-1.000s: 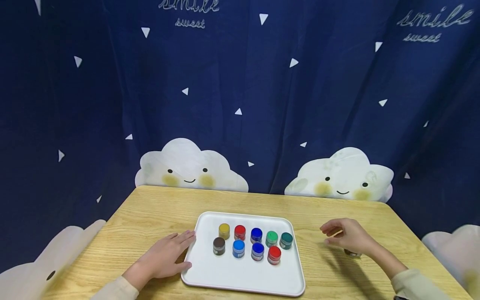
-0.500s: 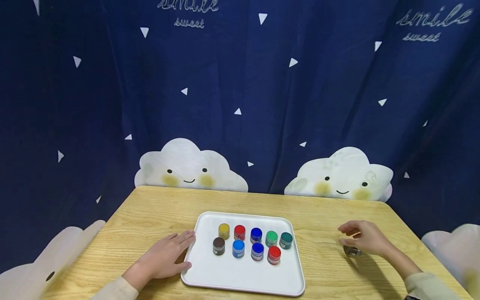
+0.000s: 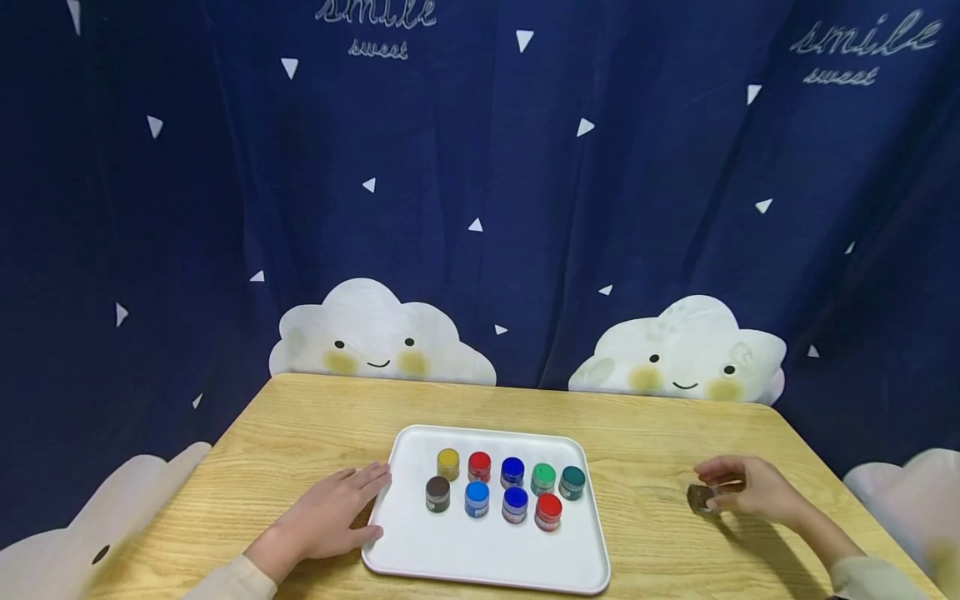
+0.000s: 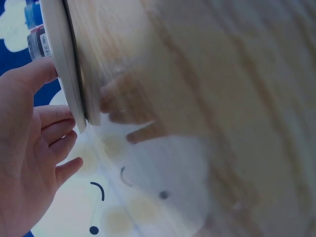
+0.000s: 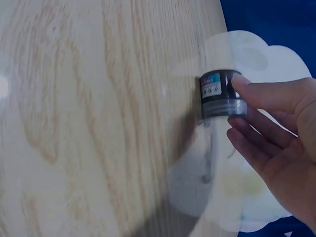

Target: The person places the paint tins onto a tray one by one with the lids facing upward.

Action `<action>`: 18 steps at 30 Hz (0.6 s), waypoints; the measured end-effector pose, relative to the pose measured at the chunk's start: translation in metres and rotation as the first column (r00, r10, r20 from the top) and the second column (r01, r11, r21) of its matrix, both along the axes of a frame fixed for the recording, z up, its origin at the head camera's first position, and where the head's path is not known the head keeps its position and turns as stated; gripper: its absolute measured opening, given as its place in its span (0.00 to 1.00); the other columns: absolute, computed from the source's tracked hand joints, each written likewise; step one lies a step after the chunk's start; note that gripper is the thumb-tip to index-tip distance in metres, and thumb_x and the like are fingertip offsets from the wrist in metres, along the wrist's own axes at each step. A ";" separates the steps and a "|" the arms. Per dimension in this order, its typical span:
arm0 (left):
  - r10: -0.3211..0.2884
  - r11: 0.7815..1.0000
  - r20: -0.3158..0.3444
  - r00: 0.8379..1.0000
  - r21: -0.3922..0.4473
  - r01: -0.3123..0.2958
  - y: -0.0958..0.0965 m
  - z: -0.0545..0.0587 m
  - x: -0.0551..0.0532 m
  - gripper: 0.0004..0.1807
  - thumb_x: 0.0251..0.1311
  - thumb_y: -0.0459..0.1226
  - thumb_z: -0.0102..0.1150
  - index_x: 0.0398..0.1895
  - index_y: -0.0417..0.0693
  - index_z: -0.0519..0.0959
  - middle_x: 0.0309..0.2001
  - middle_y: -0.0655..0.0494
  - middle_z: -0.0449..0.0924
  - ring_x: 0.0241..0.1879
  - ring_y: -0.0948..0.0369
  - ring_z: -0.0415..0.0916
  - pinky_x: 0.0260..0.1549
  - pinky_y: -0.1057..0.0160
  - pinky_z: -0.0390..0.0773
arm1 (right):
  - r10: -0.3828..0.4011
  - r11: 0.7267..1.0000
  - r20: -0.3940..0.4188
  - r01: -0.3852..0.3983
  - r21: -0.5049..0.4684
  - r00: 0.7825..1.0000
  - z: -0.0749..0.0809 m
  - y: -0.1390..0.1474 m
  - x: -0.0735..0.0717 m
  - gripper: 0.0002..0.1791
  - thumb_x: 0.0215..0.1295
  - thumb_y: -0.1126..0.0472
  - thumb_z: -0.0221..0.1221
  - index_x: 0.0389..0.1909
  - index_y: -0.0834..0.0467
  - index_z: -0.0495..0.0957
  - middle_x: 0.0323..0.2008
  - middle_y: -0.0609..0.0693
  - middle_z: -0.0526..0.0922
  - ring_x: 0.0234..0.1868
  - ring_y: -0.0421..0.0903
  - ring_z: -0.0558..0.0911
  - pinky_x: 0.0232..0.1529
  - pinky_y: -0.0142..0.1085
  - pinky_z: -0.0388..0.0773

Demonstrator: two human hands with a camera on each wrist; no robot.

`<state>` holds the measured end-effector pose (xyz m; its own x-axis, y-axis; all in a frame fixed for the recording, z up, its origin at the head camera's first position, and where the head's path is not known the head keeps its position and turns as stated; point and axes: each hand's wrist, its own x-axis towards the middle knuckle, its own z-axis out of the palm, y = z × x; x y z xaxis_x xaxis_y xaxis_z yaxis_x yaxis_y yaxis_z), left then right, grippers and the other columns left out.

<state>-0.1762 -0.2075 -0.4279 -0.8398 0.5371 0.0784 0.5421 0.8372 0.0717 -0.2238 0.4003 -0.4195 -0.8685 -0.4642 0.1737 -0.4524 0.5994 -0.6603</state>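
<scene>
A small dark paint jar (image 3: 700, 498) sits on the wooden table to the right of the white tray, on its side. The thumb and fingers of my right hand (image 3: 759, 490) pinch it. The right wrist view shows the thumb against the black part of this jar (image 5: 217, 94), which carries a label, with the fingertips by its clear band. At the tray's left edge, my left hand (image 3: 330, 510) rests with fairly straight fingers touching the rim of the white tray (image 3: 480, 554). From the left wrist, the left hand (image 4: 29, 148) appears along the tray's edge.
Several paint jars stand in two rows on the tray, among them a yellow jar (image 3: 447, 463), a brown jar (image 3: 438, 494) and a dark green jar (image 3: 572, 482). Behind the wooden table (image 3: 300, 417) hangs a dark blue curtain (image 3: 450, 167) printed with clouds.
My right hand has moved right and slightly down to the dark paint jar and now pinches it. The left hand and the tray have stayed in place.
</scene>
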 end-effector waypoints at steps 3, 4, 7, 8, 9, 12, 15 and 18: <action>-0.002 1.000 -0.007 1.000 -0.001 0.002 0.000 0.000 0.000 0.38 0.57 0.53 0.60 0.66 0.40 0.69 0.67 0.45 0.69 0.66 0.51 0.69 0.63 0.46 0.71 | 0.004 1.000 0.034 -0.003 -0.031 0.999 -0.005 0.006 0.000 0.25 0.51 0.70 0.68 0.46 0.82 0.72 0.41 0.22 0.79 0.39 0.25 0.79 0.37 0.25 0.82; -0.001 1.000 -0.008 1.000 -0.002 0.001 0.000 -0.001 0.000 0.38 0.57 0.53 0.60 0.66 0.40 0.69 0.67 0.45 0.69 0.66 0.51 0.69 0.63 0.46 0.71 | -0.002 1.000 0.043 0.003 -0.031 0.999 -0.006 0.007 0.001 0.25 0.52 0.70 0.68 0.47 0.81 0.72 0.41 0.22 0.79 0.39 0.24 0.79 0.36 0.24 0.82; -0.002 1.000 -0.013 1.000 0.000 0.002 0.000 -0.001 -0.001 0.38 0.57 0.53 0.60 0.66 0.40 0.69 0.67 0.46 0.70 0.66 0.51 0.69 0.62 0.46 0.71 | -0.020 0.999 0.065 0.023 -0.042 0.998 -0.009 0.011 0.002 0.25 0.52 0.70 0.67 0.48 0.82 0.72 0.40 0.24 0.80 0.39 0.25 0.79 0.37 0.24 0.81; -0.002 1.000 -0.013 1.000 0.000 0.002 0.000 -0.001 -0.001 0.38 0.57 0.53 0.60 0.66 0.40 0.69 0.67 0.46 0.70 0.66 0.51 0.69 0.62 0.46 0.71 | -0.022 0.999 0.074 0.026 -0.048 0.997 -0.010 0.011 0.002 0.26 0.52 0.70 0.67 0.48 0.82 0.72 0.40 0.25 0.81 0.39 0.25 0.79 0.37 0.23 0.81; -0.001 1.000 -0.013 1.000 0.000 0.001 0.000 -0.002 -0.001 0.38 0.57 0.53 0.60 0.66 0.40 0.69 0.67 0.46 0.70 0.66 0.51 0.69 0.62 0.46 0.72 | -0.027 0.998 0.082 0.032 -0.054 0.996 -0.011 0.012 0.002 0.26 0.52 0.70 0.67 0.48 0.82 0.71 0.40 0.26 0.81 0.39 0.25 0.80 0.37 0.23 0.81; 0.001 1.000 -0.009 1.000 -0.002 -0.001 0.000 -0.002 -0.001 0.38 0.57 0.53 0.60 0.66 0.40 0.69 0.67 0.46 0.70 0.66 0.51 0.69 0.63 0.46 0.71 | -0.026 0.996 0.121 0.036 -0.081 0.992 -0.014 0.012 0.002 0.27 0.53 0.70 0.67 0.49 0.83 0.70 0.40 0.27 0.82 0.39 0.26 0.80 0.38 0.23 0.81; 0.004 1.000 -0.003 1.000 -0.002 -0.004 0.000 -0.001 -0.001 0.38 0.57 0.53 0.60 0.66 0.40 0.69 0.67 0.46 0.69 0.66 0.51 0.69 0.63 0.46 0.71 | -0.014 0.994 0.150 0.031 -0.109 0.989 -0.015 0.012 0.002 0.28 0.53 0.70 0.67 0.50 0.84 0.69 0.40 0.28 0.82 0.39 0.27 0.81 0.38 0.23 0.82; 0.003 1.000 0.000 1.000 -0.002 -0.003 0.000 -0.001 -0.001 0.38 0.57 0.54 0.60 0.66 0.40 0.69 0.67 0.46 0.69 0.66 0.51 0.69 0.63 0.46 0.71 | -0.004 0.993 0.148 0.021 -0.114 0.989 -0.017 0.011 0.003 0.28 0.52 0.70 0.67 0.48 0.84 0.70 0.39 0.28 0.82 0.38 0.27 0.81 0.37 0.24 0.82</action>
